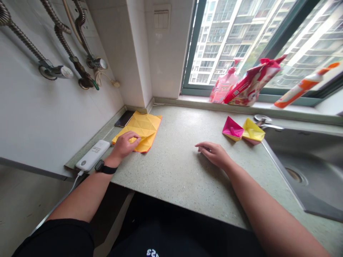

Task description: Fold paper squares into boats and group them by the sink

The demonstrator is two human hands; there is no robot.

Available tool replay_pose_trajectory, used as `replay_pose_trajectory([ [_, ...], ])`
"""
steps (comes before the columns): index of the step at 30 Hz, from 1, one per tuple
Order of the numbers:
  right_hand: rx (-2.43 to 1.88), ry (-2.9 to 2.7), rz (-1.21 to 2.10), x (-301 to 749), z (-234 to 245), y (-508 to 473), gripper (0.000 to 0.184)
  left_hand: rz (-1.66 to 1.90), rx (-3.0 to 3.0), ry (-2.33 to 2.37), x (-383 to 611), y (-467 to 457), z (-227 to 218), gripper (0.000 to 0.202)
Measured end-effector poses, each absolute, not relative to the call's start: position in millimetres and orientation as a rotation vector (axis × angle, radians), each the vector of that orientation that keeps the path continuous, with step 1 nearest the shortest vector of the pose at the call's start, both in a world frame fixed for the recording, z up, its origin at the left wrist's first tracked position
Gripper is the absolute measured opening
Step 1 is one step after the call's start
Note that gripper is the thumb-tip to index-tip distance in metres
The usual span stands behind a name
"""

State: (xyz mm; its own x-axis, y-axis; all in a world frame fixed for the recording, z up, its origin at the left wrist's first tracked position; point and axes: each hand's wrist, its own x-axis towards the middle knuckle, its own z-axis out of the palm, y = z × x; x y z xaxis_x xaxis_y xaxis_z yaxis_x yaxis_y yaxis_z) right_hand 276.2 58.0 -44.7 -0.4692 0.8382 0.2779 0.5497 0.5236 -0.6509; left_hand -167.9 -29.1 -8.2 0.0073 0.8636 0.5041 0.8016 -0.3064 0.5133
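- Two folded shapes, one pink [232,127] and one yellow [253,130], sit by the sink [294,150]; I think they are done.
- The orange paper [144,123] lies at the left of the counter [171,171], creased but mostly flat.
- The left hand [126,143] pinches it.
- The right hand [213,152] is loose, holding nothing.
- I can't see what's under the left hand; the sink is cut off.

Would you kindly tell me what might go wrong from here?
A tug by the left hand could crumple the creased yellow paper it touches. The folded yellow paper piece sits beside the metal sink and might tumble in if bumped. The white cable near the left forearm could snag and drag the power bank.
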Motion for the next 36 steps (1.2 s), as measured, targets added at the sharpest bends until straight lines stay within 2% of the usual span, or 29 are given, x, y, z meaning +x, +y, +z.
replay_pose_trajectory([
  [7,-1.117,-2.232,0.641,274,-45,59,0.027,1.490,2.167,1.839,-153,-17,49,0.020],
  [12,-1.118,-2.186,0.659,276,-45,60,0.027,1.288,2.581,1.615,-97,-9,74,0.020],
  [18,-1.124,-1.949,0.501,281,-40,62,0.030,0.653,2.935,1.394,2,-13,46,0.030],
  [22,-1.104,-1.845,0.357,285,-28,59,0.030,0.365,2.903,1.433,53,-23,19,0.021],
  [27,-1.016,-2.009,0.290,285,-22,54,0.025,0.287,2.883,1.353,84,-30,-3,0.016],
  [36,-0.925,-2.281,0.432,284,-45,63,0.020,0.321,3.057,0.946,95,-32,-27,0.016],
])
